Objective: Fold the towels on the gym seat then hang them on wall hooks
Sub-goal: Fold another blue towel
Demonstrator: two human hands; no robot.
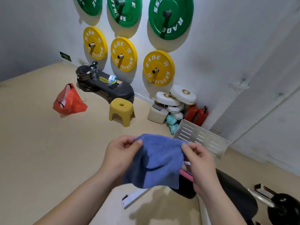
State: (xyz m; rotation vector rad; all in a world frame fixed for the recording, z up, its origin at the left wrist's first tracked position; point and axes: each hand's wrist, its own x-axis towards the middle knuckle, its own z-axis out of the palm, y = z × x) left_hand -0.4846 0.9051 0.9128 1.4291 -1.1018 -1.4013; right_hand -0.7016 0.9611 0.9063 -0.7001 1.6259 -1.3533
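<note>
- Towel (155, 161), blue, held up in the air in front of the person, above the floor and the near edge of the black gym seat (235, 192); it does not rest on the seat
- Left hand (120, 153) pinches the upper left corner between thumb and forefinger, with the other fingers curled
- Right hand (199, 161) pinches the upper right corner the same way, so both hands grip the one cloth
- The top edge runs left to right between the two pinches and bows up a little in the middle; the rest hangs down from it in loose folds, the lower edge well below both hands
- The seat lies to the right and below, so the right hand is the nearer one to it; laying the cloth flat there would likely mean a swing to that side
- A fold would likely bring the two pinched corners together, since the cloth lies wholly between the hands
- Count of towels: one blue in hand, and one pink strip (186, 175) showing beside the right hand on the seat, probably a second towel; most of it is hidden
- Count of wall fittings: three green plates (170, 17) and three yellow plates (158, 68) on pegs; no free hook can be made out
- On the floor: one yellow stool (121, 111) and one red bag (69, 101), both well apart from the hands
</note>
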